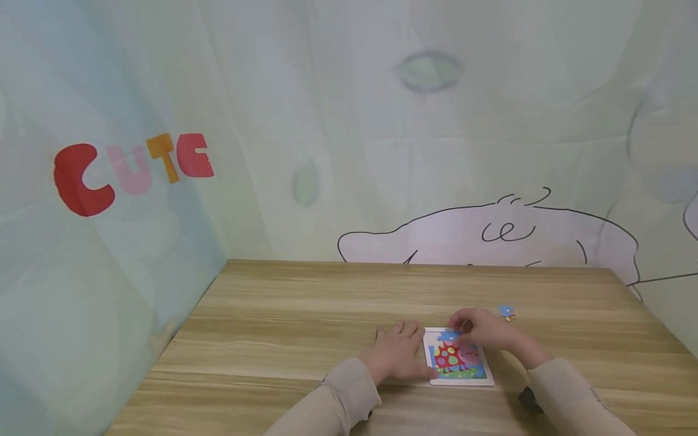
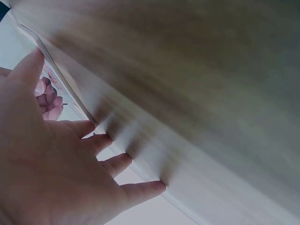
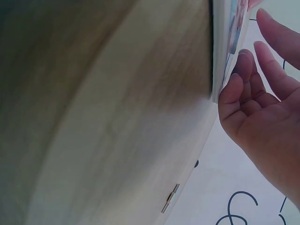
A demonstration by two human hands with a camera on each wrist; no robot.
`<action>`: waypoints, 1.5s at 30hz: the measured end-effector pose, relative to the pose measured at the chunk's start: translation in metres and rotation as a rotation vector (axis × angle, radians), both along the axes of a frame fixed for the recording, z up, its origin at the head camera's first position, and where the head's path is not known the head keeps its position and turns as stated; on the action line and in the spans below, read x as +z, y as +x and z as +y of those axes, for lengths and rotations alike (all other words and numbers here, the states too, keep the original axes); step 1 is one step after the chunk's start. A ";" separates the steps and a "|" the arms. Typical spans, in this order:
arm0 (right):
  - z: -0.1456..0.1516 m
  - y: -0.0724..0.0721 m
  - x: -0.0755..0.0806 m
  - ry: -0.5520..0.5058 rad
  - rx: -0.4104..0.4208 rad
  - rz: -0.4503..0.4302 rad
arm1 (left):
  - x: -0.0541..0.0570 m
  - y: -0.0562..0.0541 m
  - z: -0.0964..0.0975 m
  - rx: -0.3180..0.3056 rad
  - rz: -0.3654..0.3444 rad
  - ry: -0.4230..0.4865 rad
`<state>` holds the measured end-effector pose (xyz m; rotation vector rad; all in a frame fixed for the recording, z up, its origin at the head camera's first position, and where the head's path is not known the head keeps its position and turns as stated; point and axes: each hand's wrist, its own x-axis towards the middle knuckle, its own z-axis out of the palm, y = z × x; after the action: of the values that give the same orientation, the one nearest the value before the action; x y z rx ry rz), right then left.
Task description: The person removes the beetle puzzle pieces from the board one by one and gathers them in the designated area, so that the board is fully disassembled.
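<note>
A small square jigsaw puzzle (image 1: 452,362) in a white-edged tray lies on the table, showing a red spotted figure with a pink face above green ground. Bare white shows at the picture's upper left. My left hand (image 1: 399,352) rests at the tray's left side, fingers spread on the table and thumb (image 2: 32,68) on the tray edge. Over the tray's upper right is my right hand (image 1: 487,330). Its thumb (image 3: 279,35) and index finger stand apart with nothing visible between them, while the other fingers bend in against the tray edge.
One loose blue puzzle piece (image 1: 506,312) lies beyond the right hand, seen edge-on as a thin piece (image 3: 170,198) in the right wrist view. A wood-grain table (image 1: 283,327) carries everything. Printed cloth (image 1: 327,121) hangs behind it and at the left.
</note>
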<state>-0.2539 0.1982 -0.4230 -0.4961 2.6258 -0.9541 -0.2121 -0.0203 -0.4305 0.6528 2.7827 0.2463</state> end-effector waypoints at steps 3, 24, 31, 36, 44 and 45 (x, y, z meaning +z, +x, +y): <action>-0.001 0.000 0.001 0.007 0.000 -0.004 | 0.001 0.000 0.000 0.001 -0.004 -0.001; -0.004 0.002 0.000 0.024 0.025 0.007 | -0.003 -0.002 0.001 0.002 0.004 -0.014; -0.004 0.001 -0.001 0.034 0.013 0.006 | -0.002 -0.001 0.002 0.005 0.004 -0.012; -0.005 0.001 -0.001 0.034 0.010 0.000 | -0.001 -0.001 0.002 0.005 0.004 -0.011; -0.008 0.002 0.002 0.050 -0.005 -0.022 | 0.001 0.000 0.001 0.005 -0.002 -0.009; -0.008 0.002 0.002 0.051 0.001 -0.018 | 0.001 0.000 0.001 0.004 -0.002 -0.010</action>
<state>-0.2520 0.1904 -0.4210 -0.4739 2.6263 -0.8845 -0.2124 -0.0192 -0.4297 0.6443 2.7821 0.2331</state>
